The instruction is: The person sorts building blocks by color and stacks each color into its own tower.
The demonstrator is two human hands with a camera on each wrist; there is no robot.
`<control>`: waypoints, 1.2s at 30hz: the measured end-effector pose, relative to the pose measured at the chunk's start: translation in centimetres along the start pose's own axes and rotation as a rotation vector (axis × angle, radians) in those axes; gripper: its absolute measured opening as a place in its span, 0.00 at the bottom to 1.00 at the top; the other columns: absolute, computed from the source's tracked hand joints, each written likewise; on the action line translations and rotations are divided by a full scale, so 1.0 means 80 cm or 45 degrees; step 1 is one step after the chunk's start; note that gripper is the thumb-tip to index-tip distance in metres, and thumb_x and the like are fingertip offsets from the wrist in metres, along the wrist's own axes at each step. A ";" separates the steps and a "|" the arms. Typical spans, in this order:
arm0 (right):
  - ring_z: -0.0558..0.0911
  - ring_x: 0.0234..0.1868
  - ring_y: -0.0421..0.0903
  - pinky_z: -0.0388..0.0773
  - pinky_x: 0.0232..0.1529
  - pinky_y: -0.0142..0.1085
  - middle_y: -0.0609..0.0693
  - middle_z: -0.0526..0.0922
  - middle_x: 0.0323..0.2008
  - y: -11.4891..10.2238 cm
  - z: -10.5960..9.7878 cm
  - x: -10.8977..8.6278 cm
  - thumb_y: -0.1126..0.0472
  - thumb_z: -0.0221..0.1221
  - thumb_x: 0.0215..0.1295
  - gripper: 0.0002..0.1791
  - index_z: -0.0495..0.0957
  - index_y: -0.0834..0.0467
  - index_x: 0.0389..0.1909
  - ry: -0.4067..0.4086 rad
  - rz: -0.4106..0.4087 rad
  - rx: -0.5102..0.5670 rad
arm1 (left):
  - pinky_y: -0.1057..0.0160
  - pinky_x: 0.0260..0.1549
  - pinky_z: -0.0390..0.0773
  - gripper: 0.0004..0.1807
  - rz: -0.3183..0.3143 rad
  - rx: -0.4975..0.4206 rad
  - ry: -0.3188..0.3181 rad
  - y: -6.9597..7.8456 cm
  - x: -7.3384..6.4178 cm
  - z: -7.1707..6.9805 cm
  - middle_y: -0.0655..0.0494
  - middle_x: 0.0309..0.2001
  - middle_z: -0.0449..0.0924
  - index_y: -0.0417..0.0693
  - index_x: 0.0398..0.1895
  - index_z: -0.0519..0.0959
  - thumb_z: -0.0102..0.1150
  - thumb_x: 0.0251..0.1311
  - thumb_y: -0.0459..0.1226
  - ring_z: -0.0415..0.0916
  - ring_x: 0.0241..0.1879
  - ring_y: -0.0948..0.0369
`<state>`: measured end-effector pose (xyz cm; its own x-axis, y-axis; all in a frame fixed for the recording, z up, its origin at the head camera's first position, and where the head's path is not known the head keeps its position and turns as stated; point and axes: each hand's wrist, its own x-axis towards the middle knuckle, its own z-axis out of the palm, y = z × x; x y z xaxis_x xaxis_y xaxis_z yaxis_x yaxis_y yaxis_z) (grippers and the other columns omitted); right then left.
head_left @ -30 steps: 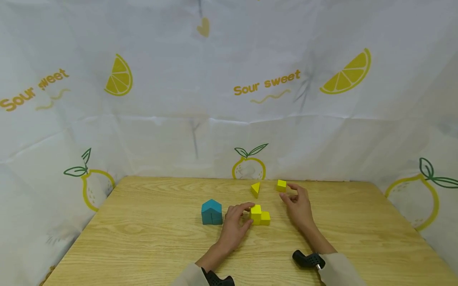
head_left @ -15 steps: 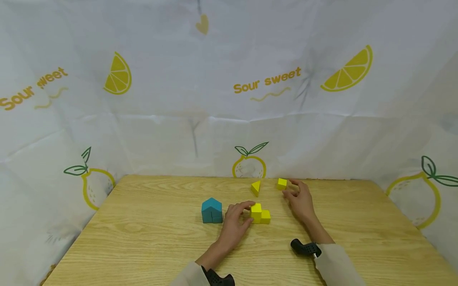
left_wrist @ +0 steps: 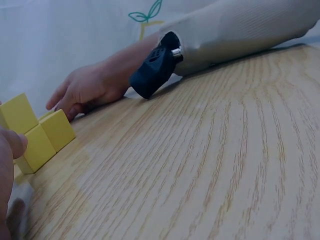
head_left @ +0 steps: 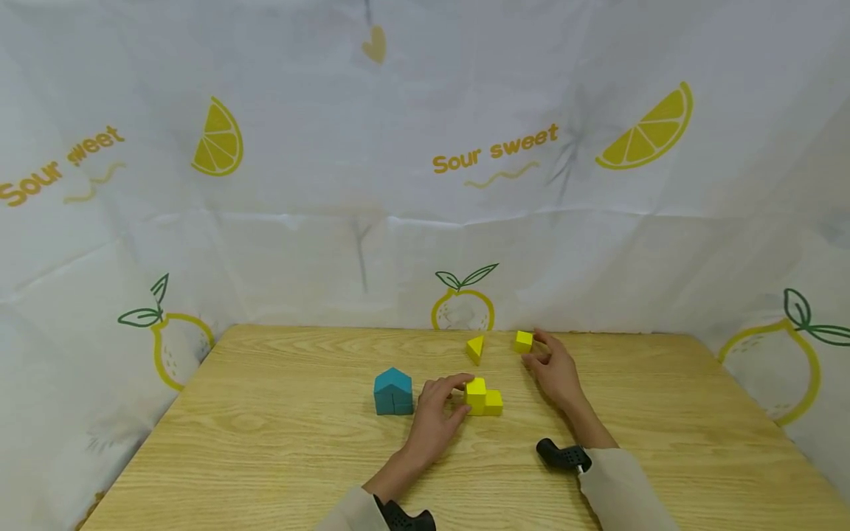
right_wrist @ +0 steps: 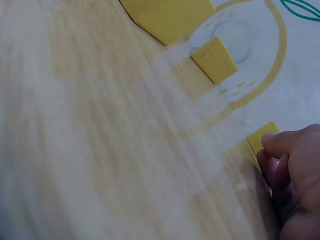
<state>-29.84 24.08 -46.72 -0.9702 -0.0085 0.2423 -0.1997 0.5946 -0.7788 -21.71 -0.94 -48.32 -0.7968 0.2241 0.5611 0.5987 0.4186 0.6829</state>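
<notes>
My left hand (head_left: 434, 419) holds the left side of a small yellow stack, thumb in front and index finger behind. One yellow cube (head_left: 475, 389) tops the stack, and another cube (head_left: 493, 403) sits against its right side. In the left wrist view the thumb tip lies where the upper cube (left_wrist: 19, 114) meets the lower one (left_wrist: 37, 147). Farther back, my right hand (head_left: 558, 375) pinches a separate yellow cube (head_left: 523, 342) between thumb and index finger. The right wrist view shows that thumb on the cube's face (right_wrist: 256, 139); the other fingers curl below.
A yellow triangular block (head_left: 474, 349) stands between the stack and the back edge. Left of my left hand is a blue house-shaped group of blocks (head_left: 393, 392). A white lemon-print cloth (head_left: 319, 273) hangs behind the wooden table (head_left: 265, 450).
The right hand and forearm have shifted slightly forward, the index finger now farther back beside the rear cube. The left hand, stack and blue blocks stay in place.
</notes>
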 end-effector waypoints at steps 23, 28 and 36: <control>0.82 0.41 0.56 0.77 0.37 0.42 0.61 0.80 0.48 -0.003 0.018 0.005 0.57 0.62 0.65 0.22 0.74 0.62 0.57 0.220 0.062 -0.051 | 0.62 0.44 0.70 0.25 0.008 -0.032 -0.006 0.000 0.001 -0.001 0.58 0.48 0.77 0.55 0.60 0.74 0.64 0.59 0.32 0.69 0.43 0.54; 0.82 0.39 0.54 0.76 0.29 0.29 0.60 0.79 0.47 -0.002 0.015 0.004 0.59 0.63 0.64 0.20 0.76 0.63 0.55 0.261 0.035 0.042 | 0.62 0.44 0.70 0.25 0.002 -0.031 -0.005 0.001 0.001 -0.001 0.58 0.47 0.77 0.56 0.60 0.74 0.64 0.59 0.32 0.69 0.43 0.55; 0.83 0.35 0.48 0.78 0.28 0.29 0.60 0.76 0.49 -0.001 0.013 -0.002 0.60 0.61 0.66 0.20 0.74 0.63 0.56 0.223 0.057 0.201 | 0.62 0.43 0.70 0.25 0.025 -0.015 0.013 0.000 0.001 -0.001 0.57 0.47 0.78 0.54 0.59 0.74 0.65 0.58 0.31 0.69 0.43 0.55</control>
<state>-29.78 23.18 -47.33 -0.9427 0.1626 0.2912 -0.1892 0.4582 -0.8685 -21.76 -0.99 -48.23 -0.7839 0.2234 0.5794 0.6154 0.4035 0.6771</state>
